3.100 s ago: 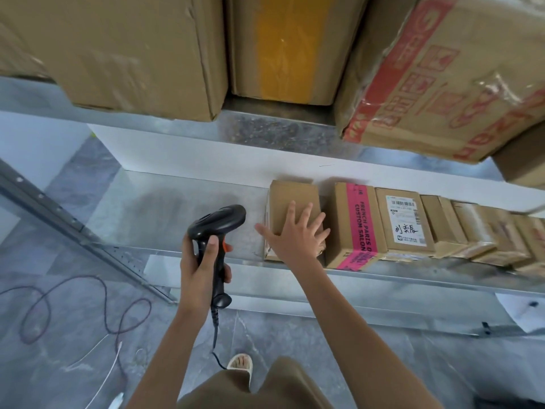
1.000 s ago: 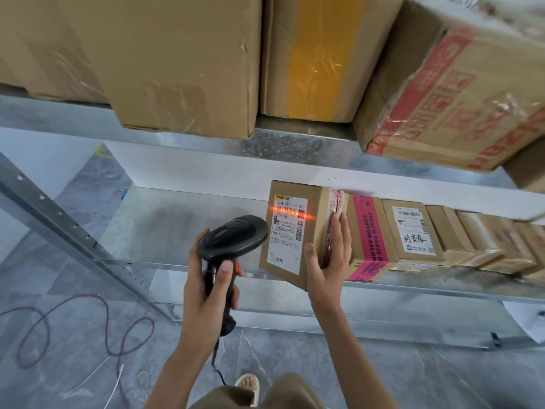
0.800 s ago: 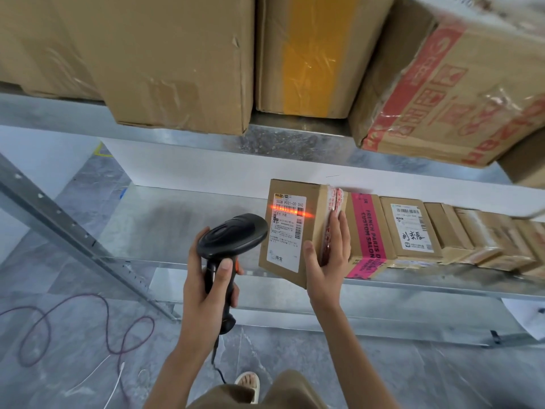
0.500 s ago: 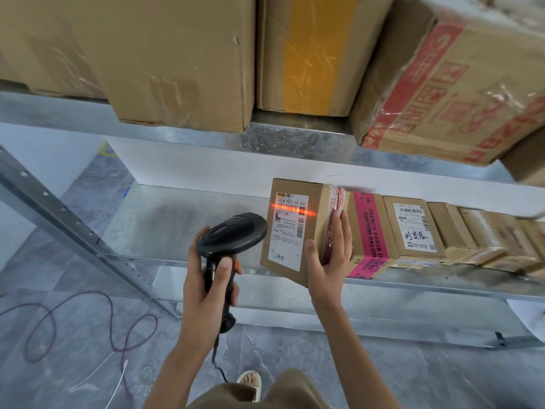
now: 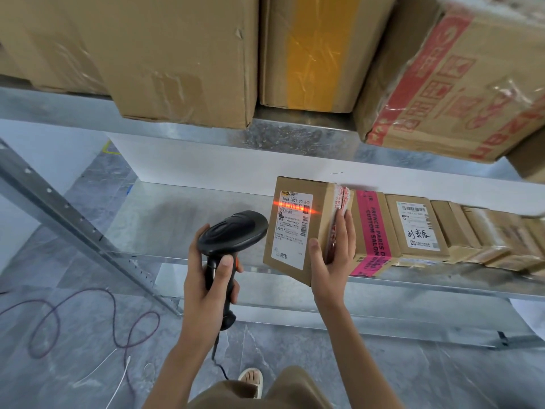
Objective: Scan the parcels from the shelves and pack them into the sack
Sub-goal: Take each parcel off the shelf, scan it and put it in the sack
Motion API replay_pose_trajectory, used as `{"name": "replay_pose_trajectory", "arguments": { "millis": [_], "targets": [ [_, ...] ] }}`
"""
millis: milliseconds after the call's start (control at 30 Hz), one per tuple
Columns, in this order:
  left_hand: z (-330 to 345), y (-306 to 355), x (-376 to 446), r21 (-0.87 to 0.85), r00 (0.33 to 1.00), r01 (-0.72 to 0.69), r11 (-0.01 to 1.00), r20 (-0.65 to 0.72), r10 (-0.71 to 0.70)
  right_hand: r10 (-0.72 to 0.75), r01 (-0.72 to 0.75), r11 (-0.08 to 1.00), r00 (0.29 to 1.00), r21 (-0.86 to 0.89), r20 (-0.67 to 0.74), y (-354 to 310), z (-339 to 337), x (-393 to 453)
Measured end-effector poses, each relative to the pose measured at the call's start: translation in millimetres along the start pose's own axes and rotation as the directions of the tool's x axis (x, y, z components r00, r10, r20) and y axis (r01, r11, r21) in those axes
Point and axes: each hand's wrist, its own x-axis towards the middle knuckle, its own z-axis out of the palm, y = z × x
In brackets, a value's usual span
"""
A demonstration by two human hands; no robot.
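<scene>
— Why is the right hand [image 5: 331, 255] tilting that parcel [image 5: 298, 228] off the lower shelf [image 5: 182, 219]?
— So its label is facing the scanner [image 5: 233, 231]; fingers are clasping the parcel's side, while the left hand [image 5: 211, 284] is gripping the handle, beam crossing the barcode.

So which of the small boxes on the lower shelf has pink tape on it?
The box with pink tape, first in the row left on the lower shelf, beside the box in the right hand. The others show plain cardboard or white labels.

Left hand [image 5: 211, 283] grips scanner [image 5: 231, 233] — red beam across label [image 5: 292, 230] of parcel [image 5: 298, 231], right hand [image 5: 333, 261] tilting it at shelf [image 5: 442, 283] edge.
</scene>
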Motion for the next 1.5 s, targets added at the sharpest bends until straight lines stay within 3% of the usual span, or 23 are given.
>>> {"name": "replay_pose_trajectory", "arguments": {
  "millis": [1500],
  "targets": [
    [-19,4,-9,0.002,1.000,-0.007,1.000,-0.019,0.007,-0.017,0.015,1.000,0.998,-0.022,-0.067,1,-2,1]
  ]
}}
